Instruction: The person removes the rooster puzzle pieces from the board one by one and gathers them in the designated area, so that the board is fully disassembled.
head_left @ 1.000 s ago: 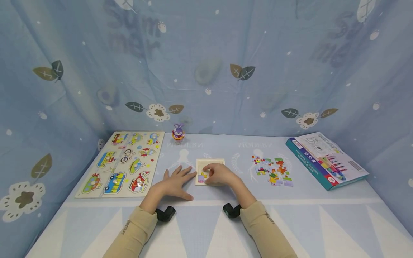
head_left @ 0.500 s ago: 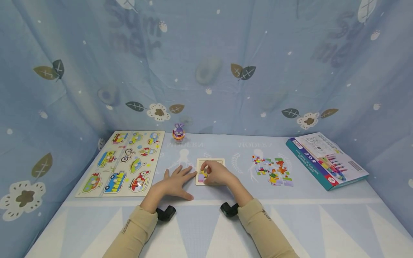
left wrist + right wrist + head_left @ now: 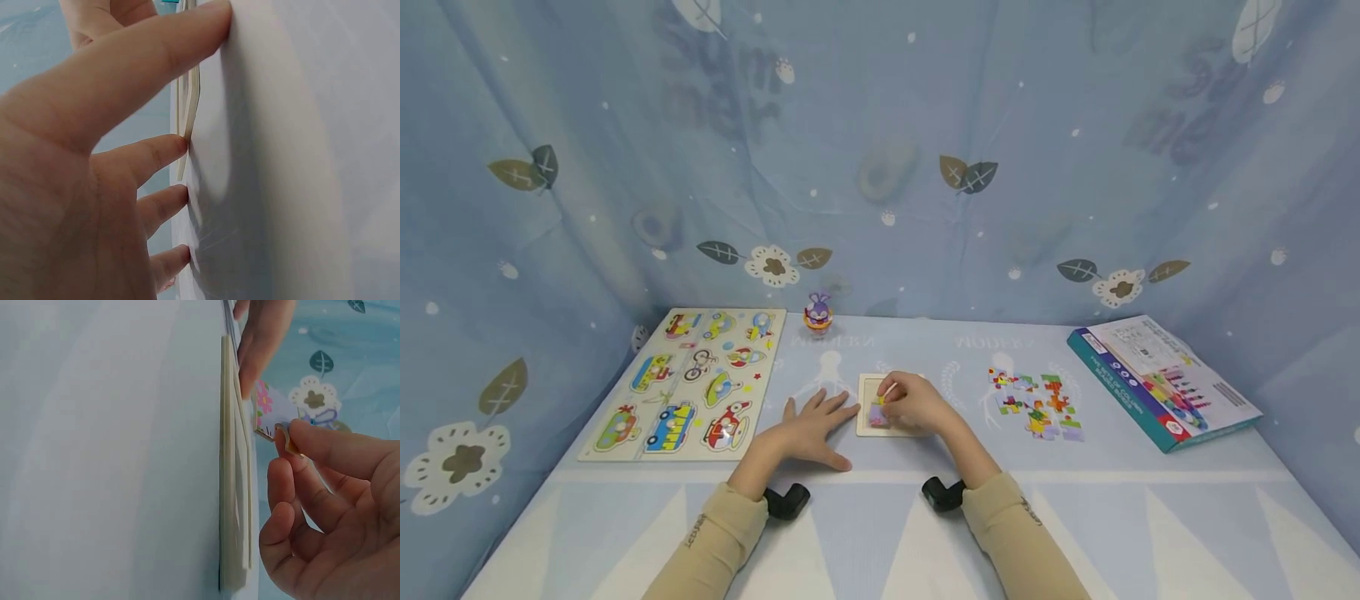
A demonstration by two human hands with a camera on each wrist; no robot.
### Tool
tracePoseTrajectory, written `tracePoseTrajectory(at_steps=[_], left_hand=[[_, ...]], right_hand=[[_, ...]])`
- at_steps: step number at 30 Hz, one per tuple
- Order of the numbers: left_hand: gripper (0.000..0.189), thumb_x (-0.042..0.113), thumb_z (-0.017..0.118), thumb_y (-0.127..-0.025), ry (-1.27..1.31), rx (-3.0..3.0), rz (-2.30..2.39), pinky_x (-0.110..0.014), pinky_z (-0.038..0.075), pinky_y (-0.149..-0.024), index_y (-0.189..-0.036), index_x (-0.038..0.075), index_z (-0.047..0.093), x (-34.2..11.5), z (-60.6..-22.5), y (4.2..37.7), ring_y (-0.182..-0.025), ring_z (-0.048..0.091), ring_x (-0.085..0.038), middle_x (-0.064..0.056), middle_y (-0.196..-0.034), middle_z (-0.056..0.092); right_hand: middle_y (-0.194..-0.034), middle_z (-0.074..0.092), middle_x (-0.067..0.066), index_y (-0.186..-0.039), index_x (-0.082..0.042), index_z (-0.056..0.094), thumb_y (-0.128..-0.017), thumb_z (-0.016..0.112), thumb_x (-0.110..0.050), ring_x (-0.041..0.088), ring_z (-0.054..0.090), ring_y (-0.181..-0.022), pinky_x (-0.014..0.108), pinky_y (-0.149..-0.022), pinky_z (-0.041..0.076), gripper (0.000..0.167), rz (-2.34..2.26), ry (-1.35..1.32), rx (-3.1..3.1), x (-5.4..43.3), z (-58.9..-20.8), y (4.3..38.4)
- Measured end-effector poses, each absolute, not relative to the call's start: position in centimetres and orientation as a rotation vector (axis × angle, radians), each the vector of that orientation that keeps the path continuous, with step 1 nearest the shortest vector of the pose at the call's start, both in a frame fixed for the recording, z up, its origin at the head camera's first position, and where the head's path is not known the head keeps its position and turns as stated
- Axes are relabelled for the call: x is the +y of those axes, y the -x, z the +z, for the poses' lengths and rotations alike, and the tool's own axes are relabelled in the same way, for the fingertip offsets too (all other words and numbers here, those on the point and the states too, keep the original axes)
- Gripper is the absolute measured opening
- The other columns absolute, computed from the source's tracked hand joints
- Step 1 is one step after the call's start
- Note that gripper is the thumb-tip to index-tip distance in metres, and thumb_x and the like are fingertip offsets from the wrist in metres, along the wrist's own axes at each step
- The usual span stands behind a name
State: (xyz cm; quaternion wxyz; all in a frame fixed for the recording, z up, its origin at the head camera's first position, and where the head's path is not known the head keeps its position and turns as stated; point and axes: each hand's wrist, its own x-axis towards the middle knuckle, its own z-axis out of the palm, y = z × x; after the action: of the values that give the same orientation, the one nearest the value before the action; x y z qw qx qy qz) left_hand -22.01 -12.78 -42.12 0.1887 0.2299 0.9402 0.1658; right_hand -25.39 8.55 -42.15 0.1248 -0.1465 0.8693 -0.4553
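Observation:
My right hand (image 3: 913, 404) is over a small wooden puzzle tray (image 3: 869, 385), pinching a jigsaw piece (image 3: 288, 441) between thumb and fingers. A lilac piece with a pink flower (image 3: 269, 411) is joined to the pinched one or right against it, and stands up off the tray in the right wrist view. Part of the tray is hidden under this hand. My left hand (image 3: 811, 429) lies with its fingers spread on the table, the index fingertip right at the tray's left edge.
Several loose jigsaw pieces (image 3: 1037, 417) lie to the right of the tray. A large vehicle puzzle board (image 3: 688, 392) is at the left, a boxed set (image 3: 1165, 379) at the right. A purple rabbit toy (image 3: 817, 314) stands at the back, near the curtain (image 3: 895, 167).
My right hand has shifted slightly within the tray, and the lilac piece at its fingertips has moved a little right and tipped up. The left hand keeps its place.

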Motion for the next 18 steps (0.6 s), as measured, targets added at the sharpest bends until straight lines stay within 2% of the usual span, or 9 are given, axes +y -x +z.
tracePoseTrajectory(at_steps=[11, 18], left_hand=[[0.088, 0.046, 0.073, -0.072, -0.652, 2.658, 0.466, -0.072, -0.001, -0.098, -0.145, 0.019, 0.033, -12.6, -42.3, 22.4, -0.139, 0.005, -0.040, -0.008, -0.153, 0.019], [0.088, 0.046, 0.073, -0.071, -0.649, 2.649, 0.478, -0.072, -0.002, -0.098, -0.145, 0.020, 0.033, -12.6, -42.5, 22.5, -0.140, 0.004, -0.039, -0.008, -0.153, 0.019]], right_hand=[[-0.080, 0.059, 0.006, -0.100, -0.005, 0.060, -0.082, 0.065, -0.005, 0.018, 0.055, -0.072, 0.030, -0.063, 0.044, 0.019, -1.405, 0.317, 2.541, 13.2, -41.6, 25.3], [-0.079, 0.059, 0.006, -0.100, -0.004, 0.060, -0.083, 0.065, -0.007, 0.021, 0.054, -0.072, 0.032, -0.064, 0.043, 0.018, -1.421, 0.225, 2.583, 16.4, -42.1, 25.0]])
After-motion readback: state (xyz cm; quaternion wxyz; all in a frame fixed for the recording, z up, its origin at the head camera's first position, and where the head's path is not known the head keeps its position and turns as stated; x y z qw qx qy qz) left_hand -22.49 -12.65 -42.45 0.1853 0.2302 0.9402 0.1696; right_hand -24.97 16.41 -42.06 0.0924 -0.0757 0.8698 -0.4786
